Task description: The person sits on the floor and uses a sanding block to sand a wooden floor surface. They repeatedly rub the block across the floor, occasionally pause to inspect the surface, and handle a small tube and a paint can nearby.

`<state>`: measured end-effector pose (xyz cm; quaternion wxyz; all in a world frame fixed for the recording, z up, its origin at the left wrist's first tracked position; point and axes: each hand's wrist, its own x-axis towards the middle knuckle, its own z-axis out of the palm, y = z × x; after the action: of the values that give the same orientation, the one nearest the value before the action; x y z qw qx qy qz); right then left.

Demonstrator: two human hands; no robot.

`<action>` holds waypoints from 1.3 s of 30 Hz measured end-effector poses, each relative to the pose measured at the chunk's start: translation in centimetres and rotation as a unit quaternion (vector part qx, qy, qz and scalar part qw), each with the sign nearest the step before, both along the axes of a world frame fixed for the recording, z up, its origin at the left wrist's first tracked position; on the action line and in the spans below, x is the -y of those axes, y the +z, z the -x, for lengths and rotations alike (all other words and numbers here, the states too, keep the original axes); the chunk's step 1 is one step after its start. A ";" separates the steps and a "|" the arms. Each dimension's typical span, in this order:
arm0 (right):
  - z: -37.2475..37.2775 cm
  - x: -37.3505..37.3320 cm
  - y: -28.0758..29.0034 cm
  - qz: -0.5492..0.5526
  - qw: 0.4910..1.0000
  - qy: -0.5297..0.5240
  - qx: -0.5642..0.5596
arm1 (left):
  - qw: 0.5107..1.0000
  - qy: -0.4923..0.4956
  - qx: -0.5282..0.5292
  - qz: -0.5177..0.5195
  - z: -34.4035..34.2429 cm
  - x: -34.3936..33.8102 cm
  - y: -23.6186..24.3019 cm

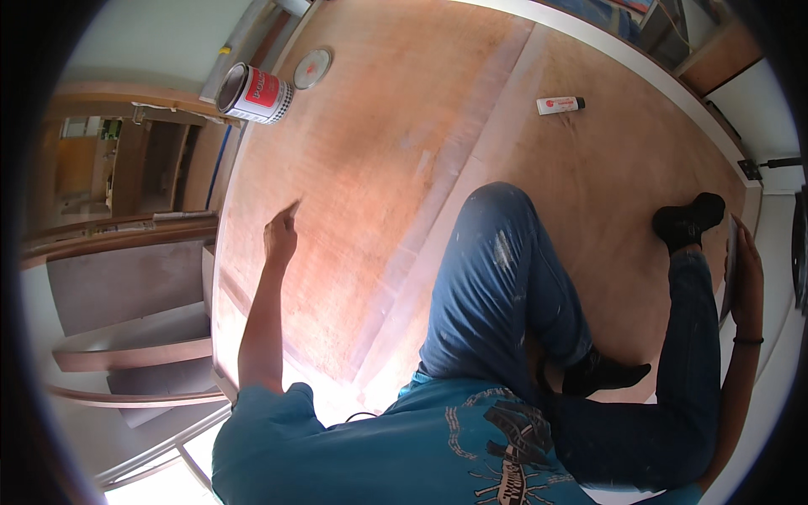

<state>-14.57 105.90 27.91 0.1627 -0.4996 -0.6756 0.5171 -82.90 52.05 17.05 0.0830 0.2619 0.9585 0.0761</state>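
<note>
My left hand is held over the pale plywood panel, its fingers closed around something small that I cannot make out. My right hand, at the far right, grips a flat grey tool beside a white edge. A paint can with a red label stands at the panel's upper left, beside a round lid lying flat. A white tube with a dark cap lies at the upper right. My bent legs in jeans and dark socks rest on the panel.
A white edge borders the panel along the top and right, with a dark hinge fitting at the right. At the left are curved wooden shelves and an opening into a further wooden interior. Bright light comes from the lower left.
</note>
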 end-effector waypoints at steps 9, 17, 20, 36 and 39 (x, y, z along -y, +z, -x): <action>2.4 0.5 0.9 0.079 0.992 -0.087 -0.041 | 0.905 -0.251 0.104 -0.327 -15.6 -34.4 -0.4; 4.8 1.0 2.5 0.120 0.978 -0.149 -0.087 | 0.933 -0.272 0.098 -0.214 -27.0 -51.6 -9.8; 4.5 0.6 4.0 0.208 0.933 -0.130 -0.261 | 0.903 -0.333 0.125 -0.240 -31.7 -51.6 -9.8; 14.1 11.2 20.2 0.300 0.636 0.483 -0.522 | 0.879 -0.366 0.113 -0.282 -30.9 -51.9 -10.7; 14.1 12.2 19.0 0.293 0.605 0.483 -0.561 | 0.879 -0.379 0.096 -0.273 -31.6 -51.8 -10.7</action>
<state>-28.66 93.65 46.91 0.0818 0.2666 -0.4070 0.8698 -51.26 103.89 6.37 0.1224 0.6091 0.7145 0.3218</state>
